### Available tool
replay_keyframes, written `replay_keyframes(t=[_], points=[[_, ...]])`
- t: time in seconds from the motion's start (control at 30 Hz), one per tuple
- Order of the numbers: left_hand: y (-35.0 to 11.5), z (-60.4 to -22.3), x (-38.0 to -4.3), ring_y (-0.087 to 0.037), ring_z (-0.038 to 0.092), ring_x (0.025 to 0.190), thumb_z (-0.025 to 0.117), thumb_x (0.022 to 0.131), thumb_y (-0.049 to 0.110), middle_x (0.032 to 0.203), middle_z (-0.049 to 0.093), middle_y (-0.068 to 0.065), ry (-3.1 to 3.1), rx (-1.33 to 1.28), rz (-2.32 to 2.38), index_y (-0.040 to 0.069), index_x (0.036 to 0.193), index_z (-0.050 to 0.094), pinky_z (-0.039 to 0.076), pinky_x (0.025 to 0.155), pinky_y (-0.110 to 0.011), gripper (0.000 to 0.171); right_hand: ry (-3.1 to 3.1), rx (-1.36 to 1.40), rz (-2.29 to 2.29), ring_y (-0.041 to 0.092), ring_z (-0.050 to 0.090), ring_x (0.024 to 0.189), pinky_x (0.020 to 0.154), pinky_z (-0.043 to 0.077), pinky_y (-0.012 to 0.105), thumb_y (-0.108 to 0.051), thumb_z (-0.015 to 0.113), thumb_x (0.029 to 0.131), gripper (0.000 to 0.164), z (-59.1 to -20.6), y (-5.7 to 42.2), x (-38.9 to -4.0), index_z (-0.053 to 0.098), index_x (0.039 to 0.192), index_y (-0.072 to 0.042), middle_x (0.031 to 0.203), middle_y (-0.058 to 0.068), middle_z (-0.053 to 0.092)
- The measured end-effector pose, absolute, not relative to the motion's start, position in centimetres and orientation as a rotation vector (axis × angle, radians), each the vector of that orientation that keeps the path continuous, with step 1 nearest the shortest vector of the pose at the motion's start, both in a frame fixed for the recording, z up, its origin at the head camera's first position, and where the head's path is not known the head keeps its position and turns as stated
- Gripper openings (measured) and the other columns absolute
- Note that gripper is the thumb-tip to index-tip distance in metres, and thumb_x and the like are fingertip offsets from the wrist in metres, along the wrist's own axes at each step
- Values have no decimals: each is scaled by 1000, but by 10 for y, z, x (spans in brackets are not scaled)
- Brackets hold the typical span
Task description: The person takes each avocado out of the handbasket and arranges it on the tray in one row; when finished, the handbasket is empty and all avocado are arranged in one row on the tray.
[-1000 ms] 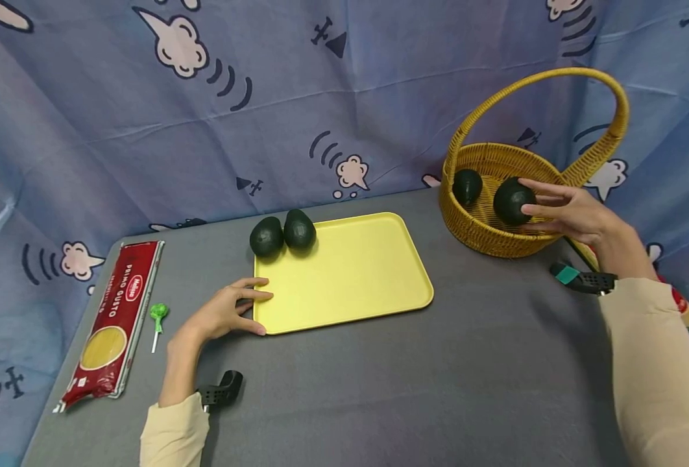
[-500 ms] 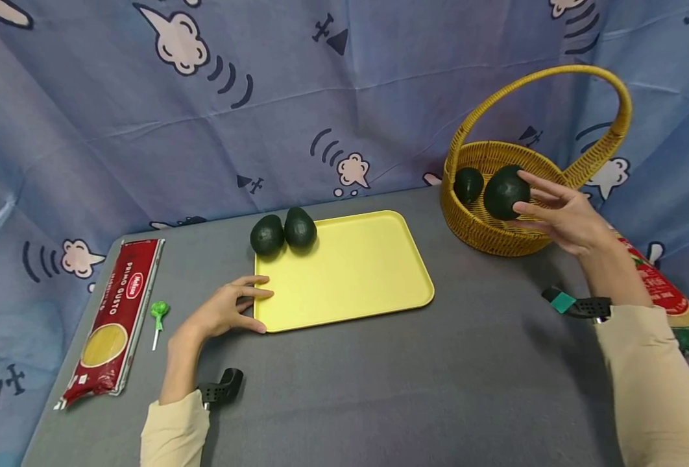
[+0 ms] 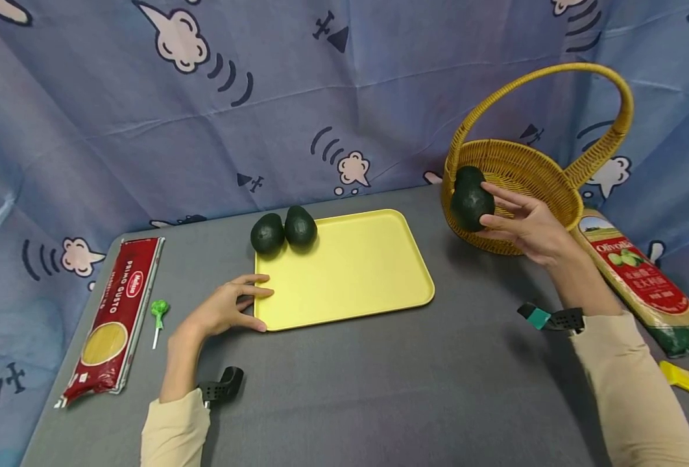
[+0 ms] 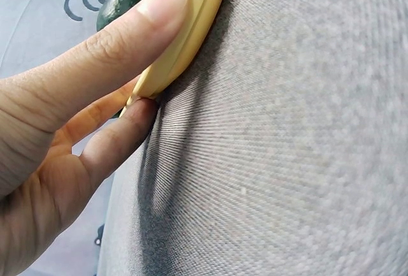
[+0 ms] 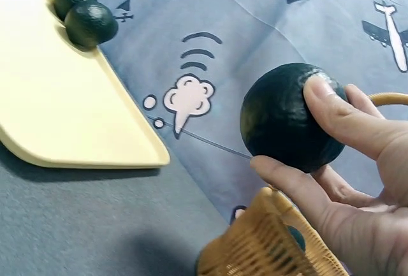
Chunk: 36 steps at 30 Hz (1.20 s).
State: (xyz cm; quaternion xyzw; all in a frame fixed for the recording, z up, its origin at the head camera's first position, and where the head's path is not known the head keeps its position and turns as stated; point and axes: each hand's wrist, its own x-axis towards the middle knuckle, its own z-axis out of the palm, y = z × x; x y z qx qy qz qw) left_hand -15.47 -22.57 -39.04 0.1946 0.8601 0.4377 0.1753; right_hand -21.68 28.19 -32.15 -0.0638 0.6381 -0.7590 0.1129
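On the grey table [image 3: 379, 389], a yellow tray [image 3: 350, 272] sits at centre with two avocados [image 3: 283, 231] at its far left corner. Wicker basket [image 3: 531, 175] at right, one avocado inside [image 3: 467, 174]. Right hand [image 3: 525, 224] raised over the basket's near rim, fingers curled round a dark avocado [image 3: 470, 205]; a second ago it held the fruit inside the basket, now it is lifted out, toward the tray. Left hand [image 3: 228, 311] unchanged, flat, pinching the tray's near left corner
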Motion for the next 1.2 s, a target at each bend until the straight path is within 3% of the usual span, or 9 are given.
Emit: replay_keyframes(t=[0.13, 0.33, 0.5, 0.63, 0.93, 1.2], points=[[-225, -390, -155, -43, 28, 136, 82, 71, 3, 145, 33, -27, 2421, 540, 1246, -14, 125, 57, 41, 107, -46, 62, 1916, -189, -2167, 13, 63, 103, 79, 61, 35, 9, 57, 91, 57, -324, 274, -219, 55, 138, -23, 153, 16, 21], [-224, -389, -154, -44, 28, 136, 82, 71, 1, 145, 33, -28, 2416, 551, 1258, -15, 124, 57, 41, 107, -45, 61, 1873, -285, -2146, 16, 64, 102, 81, 60, 35, 10, 57, 91, 58, -330, 258, -223, 53, 139, -21, 150, 19, 23], [-223, -390, -154, -44, 29, 135, 82, 71, 1, 144, 34, -28, 2421, 556, 1256, -15, 123, 57, 41, 106, -45, 60, 1851, -316, -2118, 14, 60, 108, 83, 60, 37, 11, 57, 91, 60, -339, 242, -230, 49, 142, -19, 156, 23, 6], [-223, -389, -153, -44, 29, 136, 82, 71, 2, 145, 33, -27, 2418, 541, 1255, -14, 123, 57, 40, 107, -45, 60, 1767, -352, -2142, 16, 61, 110, 85, 59, 37, 12, 57, 91, 61, -348, 229, -235, 46, 144, -15, 154, 29, 12], [-223, -388, -153, -45, 28, 136, 81, 72, 0, 145, 32, -28, 2409, 544, 1261, -15, 124, 56, 40, 107, -47, 60, 1725, -371, -2093, 18, 61, 110, 93, 51, 47, 11, 58, 90, 61, -365, 205, -249, 43, 146, -10, 147, 21, 32], [-223, -389, -154, -43, 28, 136, 82, 71, 1, 146, 32, -26, 2413, 521, 1239, -13, 125, 57, 40, 107, -44, 60, 1752, -371, -1999, 19, 61, 108, 95, 47, 53, 11, 59, 90, 62, -378, 188, -261, 43, 146, -10, 152, 24, 25]])
